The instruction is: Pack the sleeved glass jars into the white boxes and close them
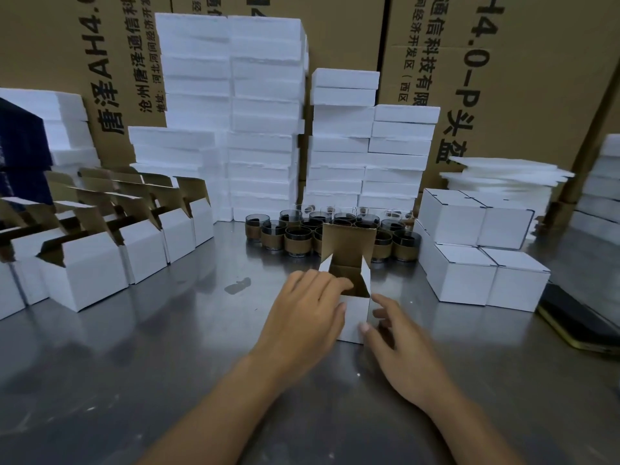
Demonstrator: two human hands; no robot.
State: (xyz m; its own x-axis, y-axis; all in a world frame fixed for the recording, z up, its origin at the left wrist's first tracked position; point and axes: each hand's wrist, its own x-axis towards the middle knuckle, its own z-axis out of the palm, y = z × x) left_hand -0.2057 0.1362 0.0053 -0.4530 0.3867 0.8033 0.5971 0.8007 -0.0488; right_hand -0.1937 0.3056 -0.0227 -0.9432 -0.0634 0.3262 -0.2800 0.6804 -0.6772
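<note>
A small white box (354, 317) stands open on the steel table in front of me, its brown-lined lid flap upright. My left hand (307, 313) grips its left side, fingers curled over the top edge. My right hand (399, 340) lies at the box's right front corner, with a fingertip touching the front wall and the fingers loosely spread. Several glass jars with brown sleeves (295, 241) stand in a cluster just behind the box. I cannot see into the box.
Several open white boxes (84, 273) line the left side. Closed white boxes (483, 250) are stacked two high on the right. White foam stacks (261, 112) and big cardboard cartons fill the back. A phone (577, 320) lies at the right edge.
</note>
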